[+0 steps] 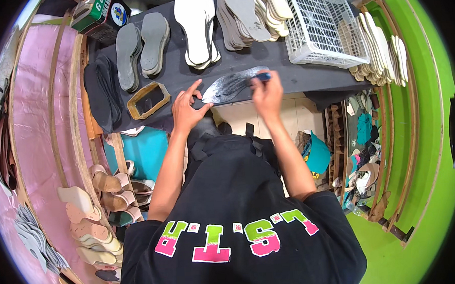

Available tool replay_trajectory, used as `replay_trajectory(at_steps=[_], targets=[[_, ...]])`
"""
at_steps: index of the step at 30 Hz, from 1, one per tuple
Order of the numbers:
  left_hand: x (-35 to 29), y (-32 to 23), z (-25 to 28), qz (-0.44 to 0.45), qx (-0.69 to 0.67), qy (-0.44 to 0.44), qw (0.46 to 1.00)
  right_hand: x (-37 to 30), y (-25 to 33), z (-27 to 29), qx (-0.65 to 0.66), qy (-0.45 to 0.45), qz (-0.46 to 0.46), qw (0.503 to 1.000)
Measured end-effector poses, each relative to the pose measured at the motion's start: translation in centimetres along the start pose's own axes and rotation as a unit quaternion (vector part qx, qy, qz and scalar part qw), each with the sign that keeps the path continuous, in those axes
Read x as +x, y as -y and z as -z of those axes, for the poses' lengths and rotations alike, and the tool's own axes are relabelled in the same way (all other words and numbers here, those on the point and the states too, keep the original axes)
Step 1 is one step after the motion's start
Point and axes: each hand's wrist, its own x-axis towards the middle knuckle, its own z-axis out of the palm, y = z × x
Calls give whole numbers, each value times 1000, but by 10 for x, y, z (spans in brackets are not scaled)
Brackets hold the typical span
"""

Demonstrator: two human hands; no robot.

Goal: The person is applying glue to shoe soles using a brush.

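A dark, shoe-shaped insole (230,86) lies across the front of the black-covered table, its surface streaked with a wet, whitish sheen. At its left tip, my left hand (187,108) holds the edge between thumb and a bent finger, index finger raised. Over the right half, my right hand (267,97) is closed around a blue brush (261,77); the hand is smeared by motion, and the brush's working end is hard to make out. Left of my left hand stands an open, many-sided container (148,101) with a yellowish crusted rim and dark inside.
Grey sole pieces (154,43), white ones (197,29) and grey-beige stacks (242,17) line the table's back. A white plastic basket (326,28) stands back right, beside upright pale insoles (376,49). A green tin (100,15) sits back left. Racks of shoe forms (113,190) flank the left.
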Motion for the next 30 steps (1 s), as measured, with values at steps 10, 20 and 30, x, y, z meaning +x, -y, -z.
replay_trajectory(at_steps=[10, 20, 30], targets=[[-1, -7, 3, -19, -12, 21, 1000, -36, 44, -39, -96, 130, 213, 964], [-29, -10, 42, 47, -127, -41, 990, 1, 101, -84, 19, 122, 177, 976], [-65, 17, 98, 64, 55, -358, 930, -11, 129, -165, 132, 292, 85, 944]])
